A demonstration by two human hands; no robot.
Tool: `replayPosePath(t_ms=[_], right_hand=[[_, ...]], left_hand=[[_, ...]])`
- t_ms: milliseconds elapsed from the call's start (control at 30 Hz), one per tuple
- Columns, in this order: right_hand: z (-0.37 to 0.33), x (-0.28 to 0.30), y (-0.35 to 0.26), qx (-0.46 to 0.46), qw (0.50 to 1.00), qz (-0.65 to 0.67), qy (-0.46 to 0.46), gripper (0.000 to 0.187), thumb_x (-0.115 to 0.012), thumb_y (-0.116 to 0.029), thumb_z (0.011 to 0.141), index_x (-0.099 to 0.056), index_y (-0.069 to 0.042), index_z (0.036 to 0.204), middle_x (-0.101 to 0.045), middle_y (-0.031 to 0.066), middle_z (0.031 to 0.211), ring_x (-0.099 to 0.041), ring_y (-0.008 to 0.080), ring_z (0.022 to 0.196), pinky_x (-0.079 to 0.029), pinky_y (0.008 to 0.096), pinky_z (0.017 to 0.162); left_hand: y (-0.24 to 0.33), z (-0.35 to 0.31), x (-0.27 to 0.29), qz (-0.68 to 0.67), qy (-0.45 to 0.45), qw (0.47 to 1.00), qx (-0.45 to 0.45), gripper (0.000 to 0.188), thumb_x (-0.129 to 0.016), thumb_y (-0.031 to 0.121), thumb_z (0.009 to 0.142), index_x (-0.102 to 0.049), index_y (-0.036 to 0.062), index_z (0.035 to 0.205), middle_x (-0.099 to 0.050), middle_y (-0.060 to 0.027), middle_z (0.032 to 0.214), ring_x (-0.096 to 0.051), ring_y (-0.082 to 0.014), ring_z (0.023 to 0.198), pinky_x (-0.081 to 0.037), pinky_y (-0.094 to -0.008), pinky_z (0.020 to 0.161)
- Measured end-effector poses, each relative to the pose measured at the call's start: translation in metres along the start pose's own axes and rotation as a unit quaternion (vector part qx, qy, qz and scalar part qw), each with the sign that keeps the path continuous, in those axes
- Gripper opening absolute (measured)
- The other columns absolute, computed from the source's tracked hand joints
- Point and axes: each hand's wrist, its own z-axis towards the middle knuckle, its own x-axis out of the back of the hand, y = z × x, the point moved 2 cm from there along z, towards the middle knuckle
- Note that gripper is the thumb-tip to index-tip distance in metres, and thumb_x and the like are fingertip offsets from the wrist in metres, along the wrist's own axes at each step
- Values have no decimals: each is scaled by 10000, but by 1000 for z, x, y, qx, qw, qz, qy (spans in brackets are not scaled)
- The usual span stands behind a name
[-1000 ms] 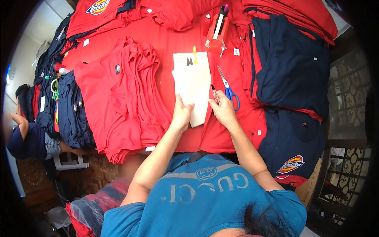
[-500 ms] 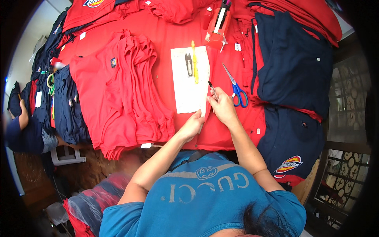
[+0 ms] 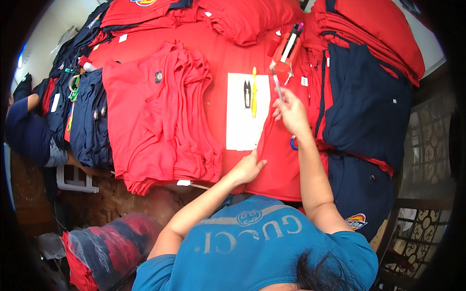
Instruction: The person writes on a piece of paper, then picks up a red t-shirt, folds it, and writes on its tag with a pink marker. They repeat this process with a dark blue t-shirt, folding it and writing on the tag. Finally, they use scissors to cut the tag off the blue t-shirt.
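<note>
A slim pen (image 3: 277,83) is gripped in my right hand (image 3: 292,115), its far end reaching the red holder (image 3: 284,56). My left hand (image 3: 247,169) lies on the red cloth just below the white paper (image 3: 238,131), thumb apart from the fingers. On the paper lie black thread snips (image 3: 247,94) and a thin yellow tool (image 3: 254,97). Under my right wrist, only part of the blue handle of the scissors (image 3: 294,142) shows; the rest is hidden.
Stacked red sleeveless garments (image 3: 160,121) lie to the left. Dark navy folded garments (image 3: 366,102) are piled at the right, with red ones (image 3: 376,29) behind. Another person's arm (image 3: 33,102) is at the far left. A plastic-wrapped bundle (image 3: 109,247) stands below the table edge.
My right hand has moved up and away with the pen, towards the red holder, and now covers most of the scissors. My left hand has slipped off the paper's lower edge. The view has shifted.
</note>
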Motion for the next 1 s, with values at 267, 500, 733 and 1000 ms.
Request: replayPosePath(t_ms=[267, 500, 733, 1000], right_hand=[[94, 22, -76, 165, 963, -194, 87, 375, -507, -67, 940, -556, -13, 1308, -634, 86, 891, -620, 124, 734, -517, 286, 610], [28, -121, -96, 115, 946, 186, -238, 185, -631, 2, 879, -629, 5, 1064, -669, 40, 906, -638, 126, 872, -503, 256, 800], [-27, -168, -211, 428, 876, -142, -170, 317, -675, -85, 844, -649, -11, 1151, -619, 94, 1046, -551, 159, 748, -476, 290, 728], [-135, -219, -345, 455, 860, -222, -61, 213, -531, -208, 915, -670, -49, 934, -516, 8, 694, -398, 124, 546, -355, 255, 529]], left_hand=[[29, -41, 28, 175, 100, 977, -72, 543, -570, 277, 946, -401, -51, 1345, -583, -308, 1170, -596, -429, 1068, -494, -486, 897], [44, -54, 129, -131, 406, 875, -227, 503, -558, 191, 973, -414, -50, 1390, -587, -192, 1172, -641, -226, 1002, -525, -342, 866], [-24, -157, 286, -166, 600, 747, -232, 217, -568, 40, 928, -577, 2, 1141, -658, -91, 849, -622, -121, 640, -514, -250, 573], [-178, -303, 561, 43, 822, 567, 18, 201, -667, 141, 892, -644, -5, 1027, -719, -99, 850, -690, -129, 746, -541, -245, 628]])
